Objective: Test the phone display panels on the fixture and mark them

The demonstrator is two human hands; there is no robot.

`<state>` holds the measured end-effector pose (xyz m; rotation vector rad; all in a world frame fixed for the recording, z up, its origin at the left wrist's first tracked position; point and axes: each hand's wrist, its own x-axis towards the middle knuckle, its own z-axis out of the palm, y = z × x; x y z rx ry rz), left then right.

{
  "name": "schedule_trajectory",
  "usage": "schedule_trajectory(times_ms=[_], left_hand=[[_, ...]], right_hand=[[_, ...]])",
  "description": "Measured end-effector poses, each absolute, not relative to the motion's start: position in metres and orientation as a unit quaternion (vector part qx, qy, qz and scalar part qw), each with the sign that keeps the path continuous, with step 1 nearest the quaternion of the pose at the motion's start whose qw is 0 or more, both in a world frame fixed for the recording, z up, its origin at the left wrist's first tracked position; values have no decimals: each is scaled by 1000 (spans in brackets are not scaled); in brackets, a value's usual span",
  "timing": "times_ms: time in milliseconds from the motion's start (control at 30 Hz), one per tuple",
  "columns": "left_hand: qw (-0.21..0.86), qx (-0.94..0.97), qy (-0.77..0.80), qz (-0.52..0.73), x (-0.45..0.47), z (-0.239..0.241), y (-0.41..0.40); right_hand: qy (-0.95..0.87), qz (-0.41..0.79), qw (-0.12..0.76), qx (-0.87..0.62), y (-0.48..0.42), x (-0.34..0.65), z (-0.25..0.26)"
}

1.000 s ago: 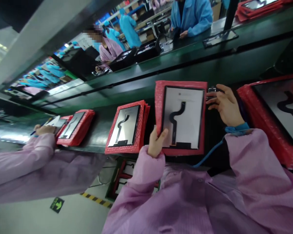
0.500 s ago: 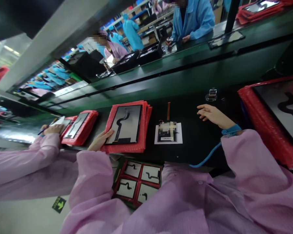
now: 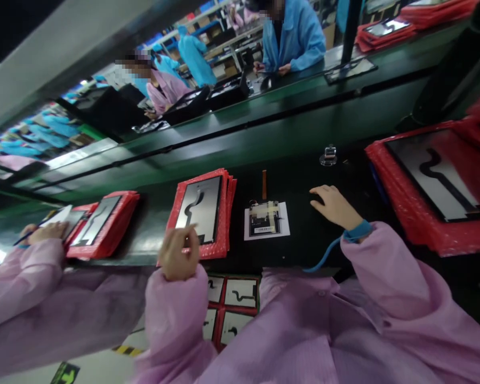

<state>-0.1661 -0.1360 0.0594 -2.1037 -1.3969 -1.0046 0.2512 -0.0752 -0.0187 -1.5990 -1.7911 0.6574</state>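
Observation:
My left hand (image 3: 179,254) hovers, slightly blurred, over the near edge of a stack of red bubble-wrap sleeves (image 3: 223,234). Its fingers are loosely bent and apart, with nothing visible in them. A display panel (image 3: 208,205) with a black curved flex cable lies on top of that stack, its lower corner hidden by the hand. My right hand (image 3: 338,207), wearing a blue wrist strap (image 3: 358,230) with a coiled cord, is held open and empty above the black bench. Between the hands, a small circuit assembly (image 3: 264,218) with tape and a label rests on a white sheet (image 3: 284,226).
An orange flex strip (image 3: 264,184) lies behind the assembly, and a small clear-and-metal item (image 3: 328,156) farther back. Another panel (image 3: 436,176) tops red sleeves at right. More panels (image 3: 240,293) sit below the bench edge. A co-worker's hand (image 3: 50,232) works at left.
My left hand has let go of the panel's left edge and moved right and toward me. My right hand stays open over the bench. The view has shifted slightly.

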Motion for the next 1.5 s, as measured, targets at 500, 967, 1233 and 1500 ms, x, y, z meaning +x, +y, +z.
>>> schedule_trajectory(times_ms=[500,967,1233,1500], left_hand=[[-259,-898,-167,-314,101,-2,-131],[-792,-434,-331,-272,243,-1,-103],[-769,-402,-319,-381,177,13,-115],[-732,-361,-425,-391,61,-15,-137]], right_hand=[[-376,-153,379,-832,-243,335,-21],[-479,-87,452,-748,-241,291,-27],[-395,-186,501,-747,-263,278,-33],[-305,310,602,-669,-250,271,-41]])
